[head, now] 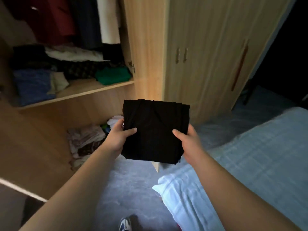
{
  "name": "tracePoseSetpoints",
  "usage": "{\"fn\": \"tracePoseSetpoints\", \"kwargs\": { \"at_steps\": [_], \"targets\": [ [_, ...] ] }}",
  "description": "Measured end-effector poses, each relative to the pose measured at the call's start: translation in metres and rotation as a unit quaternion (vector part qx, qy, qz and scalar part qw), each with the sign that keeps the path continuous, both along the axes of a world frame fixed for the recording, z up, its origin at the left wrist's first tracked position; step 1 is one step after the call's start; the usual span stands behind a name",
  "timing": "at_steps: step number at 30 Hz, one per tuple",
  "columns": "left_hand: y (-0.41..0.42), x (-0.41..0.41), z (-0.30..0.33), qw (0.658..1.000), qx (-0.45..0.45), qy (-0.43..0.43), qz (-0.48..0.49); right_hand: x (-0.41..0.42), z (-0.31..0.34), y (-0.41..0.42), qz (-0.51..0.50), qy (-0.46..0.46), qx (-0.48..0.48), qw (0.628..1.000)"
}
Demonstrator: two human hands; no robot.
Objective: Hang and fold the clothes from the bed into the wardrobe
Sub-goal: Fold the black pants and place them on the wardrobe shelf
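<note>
Both thumbs pressed flat on top of a folded black garment, other fingers hidden beneath it: left hand pinches the left edge, right hand the right edge. Garment held level in mid-air, above the floor, btwn wardrobe and bed, touching neither.

Progress (judged): this item is folded, not yet shelved. Upper shelf already carries folded stacks, incl. a green piece and a blue piece; hung clothes above; a looser heap in the lower compartment. Visible part of the bed shows no clothes; the rest is out of frame, so what remains can't be told.

Clearance: bare strip along the shelf's front edge, beside the green piece, looks the likeliest spot. Wardrobe's upright panel sits just right of the opening, w/ a hinge at shelf height, so entry probably needs a leftward approach. Bed corner near the right forearm.
</note>
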State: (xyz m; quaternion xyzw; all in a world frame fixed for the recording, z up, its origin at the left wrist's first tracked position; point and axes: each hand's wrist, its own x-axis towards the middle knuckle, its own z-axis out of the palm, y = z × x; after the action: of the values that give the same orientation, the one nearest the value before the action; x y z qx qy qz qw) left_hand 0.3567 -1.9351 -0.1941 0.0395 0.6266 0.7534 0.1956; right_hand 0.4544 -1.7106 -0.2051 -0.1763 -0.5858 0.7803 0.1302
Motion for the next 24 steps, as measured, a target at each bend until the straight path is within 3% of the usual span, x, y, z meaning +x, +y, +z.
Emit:
{"fn": "tracePoseSetpoints", "kwargs": {
  "at_steps": [8,15,24],
  "targets": [
    [-0.099,-0.128,0.002,0.994,0.012,0.043,0.095,-0.163,0.006,-0.088,0.063,0.009,0.015,0.998],
    [-0.156,-0.261,0.005,0.993,0.035,0.017,0.115,-0.315,0.007,-0.149,0.049,0.015,0.032,0.998],
    [-0.164,-0.411,0.012,0.993,0.01,-0.005,0.114,-0.458,0.013,-0.16,0.016,0.009,0.061,0.998]
  ]
}}
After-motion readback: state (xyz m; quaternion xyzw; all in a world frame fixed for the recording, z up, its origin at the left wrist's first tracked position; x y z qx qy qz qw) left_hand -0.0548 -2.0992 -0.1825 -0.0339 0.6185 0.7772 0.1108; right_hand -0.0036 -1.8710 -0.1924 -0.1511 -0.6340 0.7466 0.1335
